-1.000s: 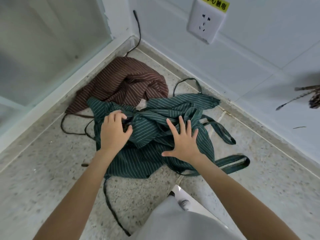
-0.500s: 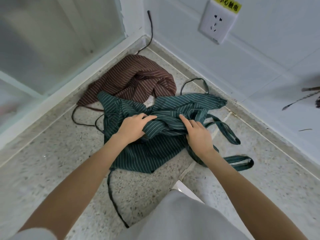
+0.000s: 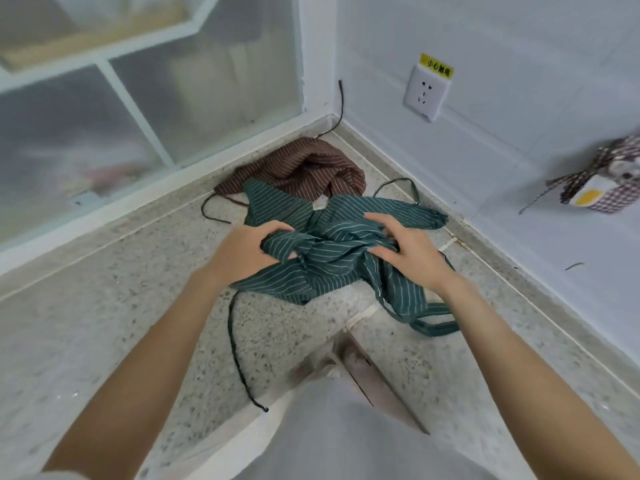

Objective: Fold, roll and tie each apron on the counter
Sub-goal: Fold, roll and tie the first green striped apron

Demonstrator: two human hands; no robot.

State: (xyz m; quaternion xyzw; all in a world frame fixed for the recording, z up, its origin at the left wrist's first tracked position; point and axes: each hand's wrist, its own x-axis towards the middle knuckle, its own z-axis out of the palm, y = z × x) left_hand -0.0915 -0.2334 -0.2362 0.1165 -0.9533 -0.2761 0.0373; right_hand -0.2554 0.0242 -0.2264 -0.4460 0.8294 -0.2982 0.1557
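brown apron (image 3: 298, 169): front edge under green apron (image 3: 332, 244) | checked bundle (image 3: 609, 181): cut by right edge | window (image 3: 138, 98): contents blurred

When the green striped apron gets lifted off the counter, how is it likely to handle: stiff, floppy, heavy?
Probably floppy: the green apron bunches into soft folds where the left hand and right hand grip it. Likely light, since thin cloth sags off the counter edge. Its long tie and loop strap hang loose, so they may trail or snag.
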